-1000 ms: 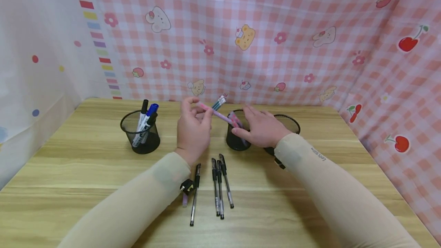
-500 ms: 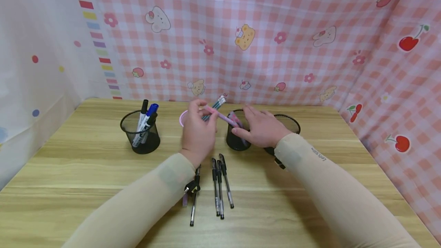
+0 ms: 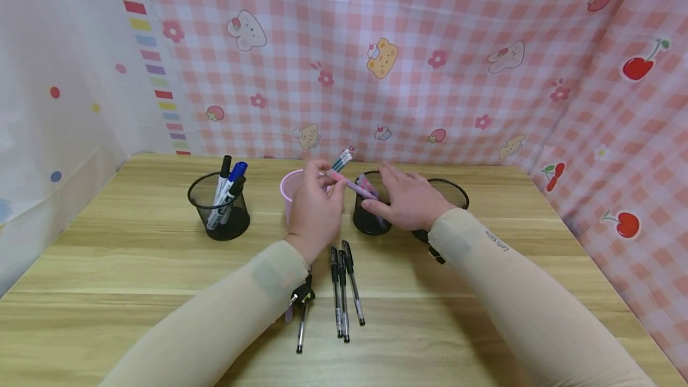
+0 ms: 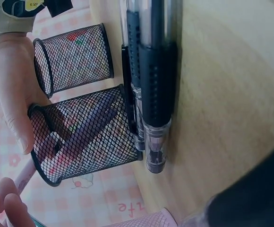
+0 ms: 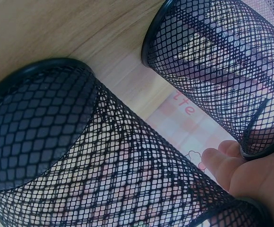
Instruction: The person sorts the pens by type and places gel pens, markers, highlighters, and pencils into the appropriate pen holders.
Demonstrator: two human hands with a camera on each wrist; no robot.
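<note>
My left hand [image 3: 314, 214] pinches a pink and purple pen [image 3: 356, 188]. Its lower end reaches over the rim of a black mesh pen cup [image 3: 371, 223], where similar pens [image 4: 87, 130] lean inside. From the right, my right hand [image 3: 411, 199] holds that cup at its rim, thumb in front and fingers toward the back. Beyond my left hand is a pink mesh cup [image 3: 292, 184], partly hidden by it. Several white-ended green pencils [image 3: 342, 161] stick up just past the left fingers.
A black mesh cup [image 3: 226, 229] with markers [image 3: 232, 187] stands at the left. Another black mesh cup [image 3: 454, 191] is partly behind the right hand. Black gel pens [image 3: 342, 297] lie on the table in front; a purple pen [image 3: 288, 315] pokes out beneath the left sleeve.
My left hand has moved right, carrying the pen's lower end further over the black cup, and more of the pink cup shows. The right hand has stayed in place.
</note>
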